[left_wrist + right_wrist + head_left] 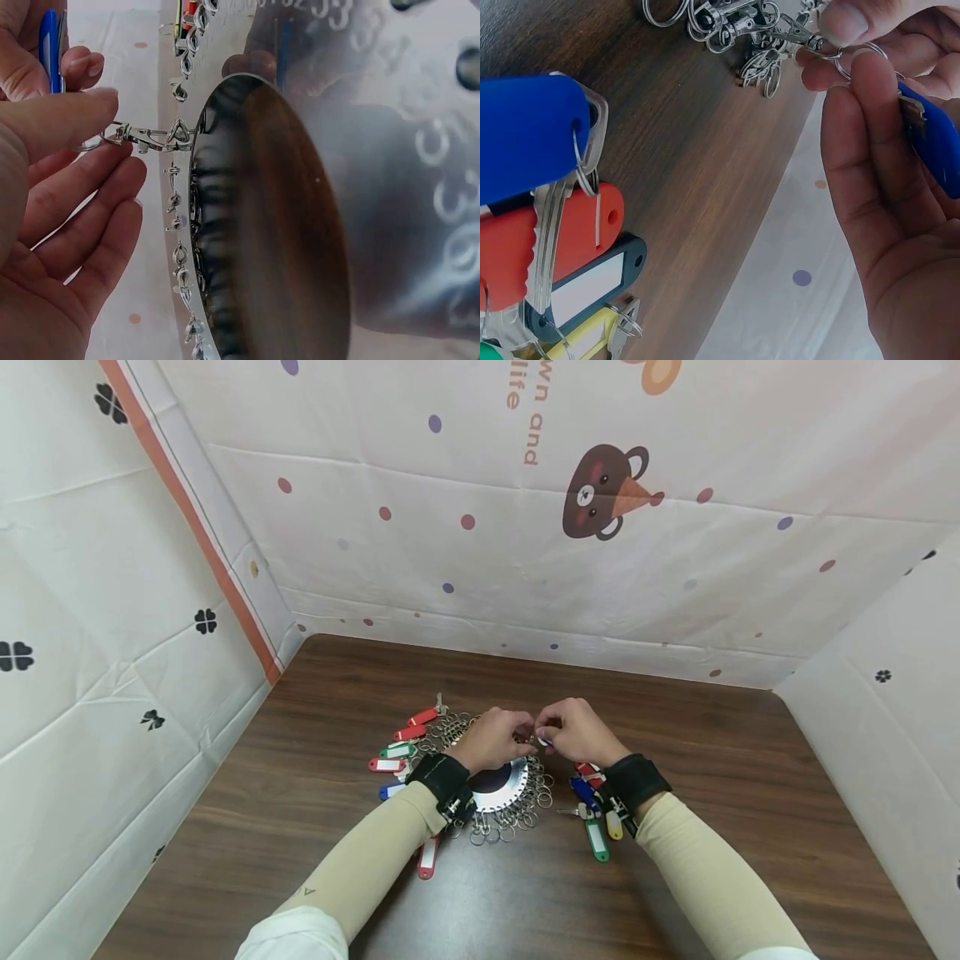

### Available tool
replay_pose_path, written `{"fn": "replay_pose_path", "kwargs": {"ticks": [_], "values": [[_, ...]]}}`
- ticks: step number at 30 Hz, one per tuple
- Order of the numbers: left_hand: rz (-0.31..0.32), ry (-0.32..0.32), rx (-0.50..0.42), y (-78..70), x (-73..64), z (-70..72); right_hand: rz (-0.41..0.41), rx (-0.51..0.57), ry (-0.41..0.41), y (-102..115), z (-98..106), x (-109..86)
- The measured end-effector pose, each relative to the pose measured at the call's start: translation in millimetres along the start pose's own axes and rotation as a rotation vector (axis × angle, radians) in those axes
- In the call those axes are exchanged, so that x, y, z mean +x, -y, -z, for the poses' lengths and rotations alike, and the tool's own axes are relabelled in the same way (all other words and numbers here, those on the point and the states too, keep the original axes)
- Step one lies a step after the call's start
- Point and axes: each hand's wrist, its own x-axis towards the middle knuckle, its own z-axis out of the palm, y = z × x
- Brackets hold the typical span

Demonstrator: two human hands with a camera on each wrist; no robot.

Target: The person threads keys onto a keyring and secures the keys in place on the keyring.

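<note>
A round metal disc (pixel 501 795) with stamped numbers has snap hooks with split rings around its rim. At its far right edge my left hand (pixel 491 739) pinches one ring beside its snap hook (pixel 142 136), which is still linked to the rim. My right hand (pixel 581 731) meets it there, holding a blue key tag (pixel 939 142) with its fingers by the same ring (pixel 847 66). A metal piece, seemingly a key, lies against the tag. In the left wrist view the blue tag (pixel 50 49) stands behind my left thumb.
Red tags (pixel 386 765) and a green tag (pixel 397 750) with keys fan out left of the disc. Near my right wrist lie loose blue (pixel 525 135), red (pixel 577 240), black (pixel 634 255) and yellow tags (pixel 585 337). Patterned cloth (pixel 525 568) walls the wooden table.
</note>
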Motion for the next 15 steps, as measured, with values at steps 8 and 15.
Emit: {"fn": "replay_pose_path", "kwargs": {"ticks": [8,15], "values": [[-0.013,-0.011,-0.002,1.1,-0.5,0.1,-0.003,0.005,-0.001,0.9,-0.8,-0.8],[0.004,0.021,-0.022,-0.2,-1.1,3.4,0.019,0.009,0.007,0.8,-0.4,-1.2]]}}
